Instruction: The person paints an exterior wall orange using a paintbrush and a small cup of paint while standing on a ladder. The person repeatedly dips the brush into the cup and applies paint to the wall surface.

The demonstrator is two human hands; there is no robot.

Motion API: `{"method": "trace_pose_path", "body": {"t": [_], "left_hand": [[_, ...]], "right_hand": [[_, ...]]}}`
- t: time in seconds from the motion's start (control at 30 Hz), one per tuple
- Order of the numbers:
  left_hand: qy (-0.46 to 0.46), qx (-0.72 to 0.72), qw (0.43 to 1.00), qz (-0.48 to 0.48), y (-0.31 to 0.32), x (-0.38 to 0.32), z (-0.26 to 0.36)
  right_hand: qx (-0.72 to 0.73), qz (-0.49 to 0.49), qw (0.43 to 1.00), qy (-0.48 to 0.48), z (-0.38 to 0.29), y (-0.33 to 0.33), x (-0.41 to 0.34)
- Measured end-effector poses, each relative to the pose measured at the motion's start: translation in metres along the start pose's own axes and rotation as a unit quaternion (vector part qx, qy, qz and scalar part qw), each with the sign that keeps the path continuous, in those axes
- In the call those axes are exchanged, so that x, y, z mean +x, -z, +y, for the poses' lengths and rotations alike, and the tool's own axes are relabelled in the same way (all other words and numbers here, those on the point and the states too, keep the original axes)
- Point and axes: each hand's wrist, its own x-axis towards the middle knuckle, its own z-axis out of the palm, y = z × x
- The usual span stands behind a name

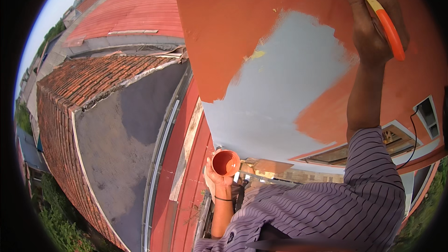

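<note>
My right hand (pixel 378 17) is raised at the upper right, closed around the wood-coloured handle of a paintbrush (pixel 390 33) with an orange end; the bristles are out of view past the top edge. Low in the middle, my left hand (pixel 218 178) holds a small round cup of orange-red paint (pixel 225 163), its opening facing the camera. Before me stands a wall (pixel 224 14) coated in orange paint, with a large pale grey patch (pixel 287 77) of irregular edges in its middle. A small yellow smear (pixel 257 54) lies on the patch's left border.
Windows (pixel 402 138) sit in the wall at lower right, a dark cable (pixel 414 129) hanging beside them. Left of the wall's edge, lower down, are a red metal roof (pixel 168 168), a grey gable wall (pixel 115 147) and a tiled roof (pixel 101 77). A ledge with various items lies below the wall.
</note>
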Motion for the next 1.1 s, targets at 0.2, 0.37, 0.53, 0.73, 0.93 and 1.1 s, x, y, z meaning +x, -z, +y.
{"method": "trace_pose_path", "body": {"t": [0.2,0.37,0.53,0.73,0.93,1.1], "left_hand": [[0.0,0.049,0.998,0.037,0.001,-0.003,0.005],[0.0,0.045,0.999,0.005,-0.002,-0.013,0.009],[-0.006,0.05,0.999,0.005,-0.01,-0.028,0.012],[0.01,-0.007,0.999,-0.048,-0.024,-0.029,0.005],[0.033,-0.032,0.997,-0.066,-0.022,-0.02,0.005],[0.062,-0.026,0.99,-0.122,-0.017,-0.021,0.013]], "right_hand": [[-0.047,-0.224,0.964,0.133,-0.091,-0.042,-0.104],[0.196,-0.306,0.93,0.045,-0.134,-0.042,-0.16],[0.156,-0.221,0.944,-0.189,-0.058,-0.016,-0.084],[-0.13,-0.044,0.99,-0.027,-0.03,0.028,-0.044],[0.146,-0.264,0.953,-0.041,-0.131,0.011,-0.151],[0.281,-0.207,0.822,-0.449,-0.178,0.041,-0.213]]}}
